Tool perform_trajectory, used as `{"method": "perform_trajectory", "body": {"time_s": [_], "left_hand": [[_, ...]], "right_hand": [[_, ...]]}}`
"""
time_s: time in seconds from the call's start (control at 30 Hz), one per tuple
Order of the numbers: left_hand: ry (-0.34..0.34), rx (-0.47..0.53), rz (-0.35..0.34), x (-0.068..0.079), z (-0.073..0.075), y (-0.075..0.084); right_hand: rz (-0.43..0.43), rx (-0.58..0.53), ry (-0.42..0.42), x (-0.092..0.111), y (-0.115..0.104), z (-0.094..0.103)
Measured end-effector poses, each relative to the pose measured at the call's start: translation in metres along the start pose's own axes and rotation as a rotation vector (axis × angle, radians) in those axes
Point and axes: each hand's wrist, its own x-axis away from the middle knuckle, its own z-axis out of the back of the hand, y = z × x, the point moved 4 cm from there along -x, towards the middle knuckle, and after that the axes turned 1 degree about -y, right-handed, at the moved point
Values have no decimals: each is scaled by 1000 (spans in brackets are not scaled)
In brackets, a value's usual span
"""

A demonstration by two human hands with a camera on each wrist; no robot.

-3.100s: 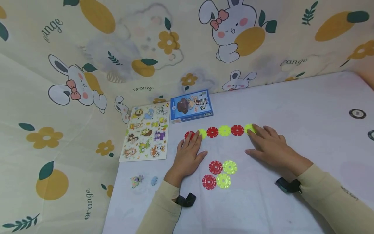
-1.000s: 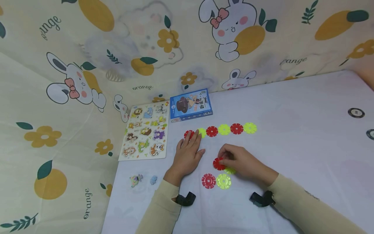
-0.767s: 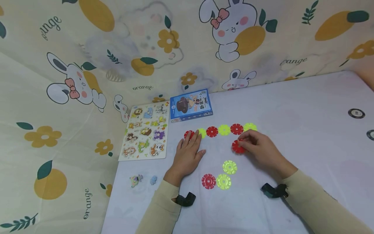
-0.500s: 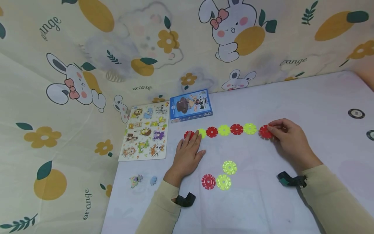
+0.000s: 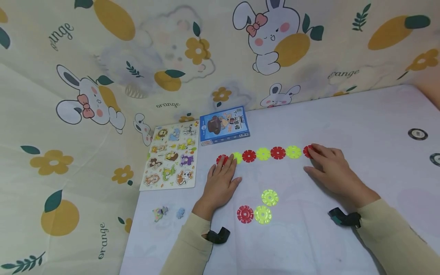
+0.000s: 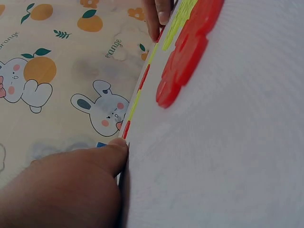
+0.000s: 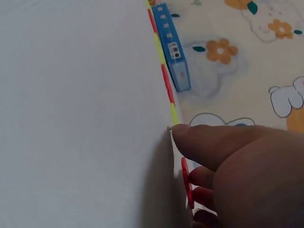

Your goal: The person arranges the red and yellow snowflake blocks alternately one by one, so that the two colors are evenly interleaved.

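A row of notched plastic interlocking discs, red and yellow-green by turns, lies flat across the table. My left hand (image 5: pixel 218 189) rests at the row's left end, its fingers over the first red disc (image 5: pixel 220 158) and touching the yellow-green disc (image 5: pixel 238 156) beside it. At the right end, the fingertips of my right hand (image 5: pixel 337 173) rest on the last red disc (image 5: pixel 306 151), partly covering it. In the right wrist view that red disc (image 7: pixel 187 183) lies under the fingers. Nearer me are a loose red disc (image 5: pixel 245 214) and two yellow-green discs (image 5: pixel 262 215).
Behind the row stand a blue game box (image 5: pixel 225 126) and an animal puzzle board (image 5: pixel 170 156). Two small figures, one multicoloured (image 5: pixel 159 214) and one blue (image 5: pixel 180 212), lie at left. Round black-and-white pieces (image 5: pixel 417 134) sit at far right. A printed cloth (image 5: pixel 220 57) hangs behind.
My right hand picked a red disc from the loose group, carried it rightward and laid it at the row's right end; its pinch has since loosened. My left hand stayed put.
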Motion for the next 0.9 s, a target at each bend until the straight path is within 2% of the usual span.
{"method": "perform_trajectory", "body": {"time_s": [0.2, 0.5, 0.9], "left_hand": [[2, -4, 2, 0, 0, 0], [9, -10, -4, 0, 1, 1], [2, -6, -4, 0, 0, 1]], "right_hand": [[28, 21, -37, 1, -1, -2], [8, 134, -5, 6, -2, -9], [32, 123, -40, 8, -2, -11]]}}
